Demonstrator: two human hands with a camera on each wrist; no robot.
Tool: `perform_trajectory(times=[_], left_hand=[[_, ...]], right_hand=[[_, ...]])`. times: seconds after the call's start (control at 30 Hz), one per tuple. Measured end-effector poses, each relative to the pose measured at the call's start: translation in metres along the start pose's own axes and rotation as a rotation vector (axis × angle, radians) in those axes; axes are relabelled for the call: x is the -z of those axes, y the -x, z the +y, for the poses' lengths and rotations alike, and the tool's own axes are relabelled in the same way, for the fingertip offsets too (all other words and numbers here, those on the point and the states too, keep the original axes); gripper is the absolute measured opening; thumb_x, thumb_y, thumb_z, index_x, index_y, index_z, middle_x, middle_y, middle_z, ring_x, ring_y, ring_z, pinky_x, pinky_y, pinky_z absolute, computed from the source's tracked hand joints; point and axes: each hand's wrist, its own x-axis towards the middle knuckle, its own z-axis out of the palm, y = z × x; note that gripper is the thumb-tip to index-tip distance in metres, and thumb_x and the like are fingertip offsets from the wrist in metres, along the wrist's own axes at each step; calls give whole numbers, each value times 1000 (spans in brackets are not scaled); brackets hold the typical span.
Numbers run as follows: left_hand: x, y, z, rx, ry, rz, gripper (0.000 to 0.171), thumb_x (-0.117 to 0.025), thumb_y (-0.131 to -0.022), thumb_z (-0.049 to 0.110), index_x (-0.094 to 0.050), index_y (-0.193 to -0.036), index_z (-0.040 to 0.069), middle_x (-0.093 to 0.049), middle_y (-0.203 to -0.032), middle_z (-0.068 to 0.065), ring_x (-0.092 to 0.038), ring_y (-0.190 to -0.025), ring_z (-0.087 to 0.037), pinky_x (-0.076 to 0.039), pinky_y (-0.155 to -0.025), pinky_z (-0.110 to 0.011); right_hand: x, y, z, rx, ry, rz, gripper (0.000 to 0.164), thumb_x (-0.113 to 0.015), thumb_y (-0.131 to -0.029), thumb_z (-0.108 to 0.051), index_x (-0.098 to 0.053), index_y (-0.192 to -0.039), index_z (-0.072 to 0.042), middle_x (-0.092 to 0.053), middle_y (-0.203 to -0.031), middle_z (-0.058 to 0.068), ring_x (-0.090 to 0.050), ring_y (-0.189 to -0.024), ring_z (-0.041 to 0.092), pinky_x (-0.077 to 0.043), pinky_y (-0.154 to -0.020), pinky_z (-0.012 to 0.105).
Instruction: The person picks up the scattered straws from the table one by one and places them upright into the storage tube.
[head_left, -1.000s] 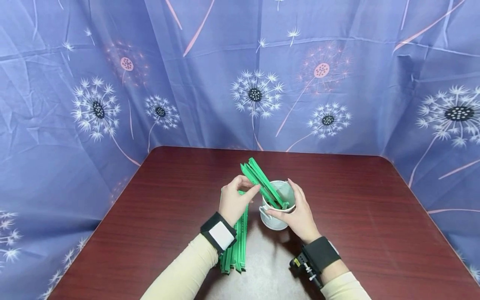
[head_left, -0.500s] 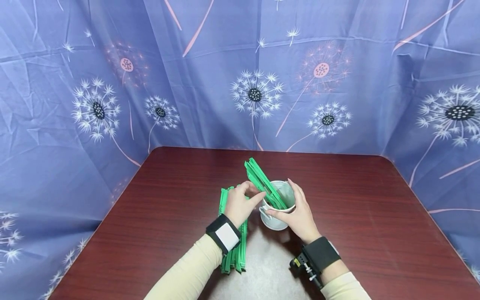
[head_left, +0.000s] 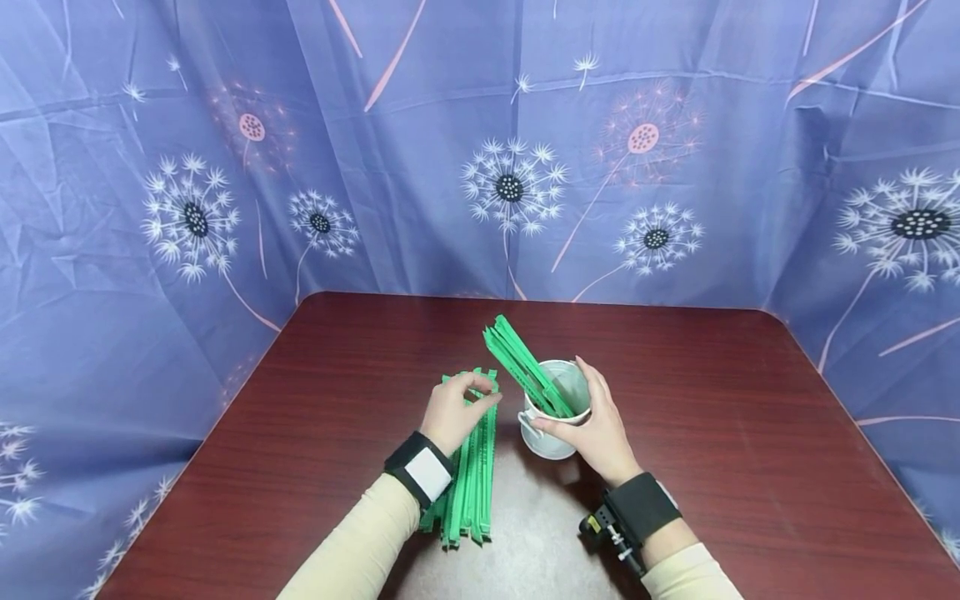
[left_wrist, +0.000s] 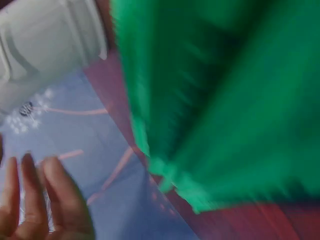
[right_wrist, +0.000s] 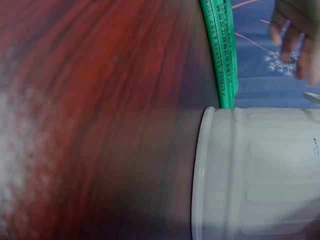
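Observation:
My right hand [head_left: 600,433] grips a small white bucket [head_left: 549,442], thumb at the near rim and fingers around the far right side. Several long green stick packets [head_left: 525,367] lean inside it, their tops jutting out to the upper left. Left of the bucket, my left hand [head_left: 459,412] hovers over a pile of more green packets [head_left: 471,492], thumb and fingers loosely bent with nothing between them. Blurred green packets [left_wrist: 210,100] fill much of the left wrist view, beside the fingers [left_wrist: 35,200]. Dark printing shows on the packets [right_wrist: 221,55] in the right wrist view.
The dark red wooden table [head_left: 712,400] has a bright glare patch near its front edge. A blue curtain [head_left: 420,183] with dandelion prints hangs around its back and sides. A black wrist camera [head_left: 611,529] sits below the right hand.
My left hand let go of the packets in the bucket and moved left, back over the pile. The right hand and bucket stayed in place.

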Motion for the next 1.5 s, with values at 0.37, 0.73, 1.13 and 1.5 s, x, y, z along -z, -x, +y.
perform_trajectory(times=[0.37,0.73,1.13,1.5], left_hand=[[15,-3,-34,159,-311,-94,38,-74,-88,13,-66,-123,1,-68,-122,-17,-55,-121,-35,-40,-101,-48],[17,-6,-48,284,-318,-170,52,-81,-82,15,-61,-125,-5,-69,-113,-20,-62,-112,-36,-52,-93,-46],[23,-4,-44,318,-198,-54,20,-72,-87,15,-72,-104,3,-75,-93,-10,-70,-89,-26,-55,-77,-38],[29,-8,-39,343,-112,-27,27,-72,-90,21,-70,-110,4,-74,-99,-12,-68,-94,-28,-55,-80,-41]], right_hand=[[0,-1,-1,-9,-4,-5,108,-91,-69,-34,-28,-156,-21,-33,-157,8,-45,-130,32,-41,-103,55],[1,-1,-2,-5,-7,0,107,-90,-70,-32,-27,-156,-20,-32,-157,9,-44,-129,32,-41,-102,55],[1,-2,-4,-8,-10,0,107,-90,-70,-31,-27,-156,-20,-32,-157,8,-44,-130,32,-41,-103,55],[0,0,0,-17,-8,-9,107,-90,-70,-34,-27,-156,-21,-32,-157,7,-44,-128,31,-42,-101,54]])
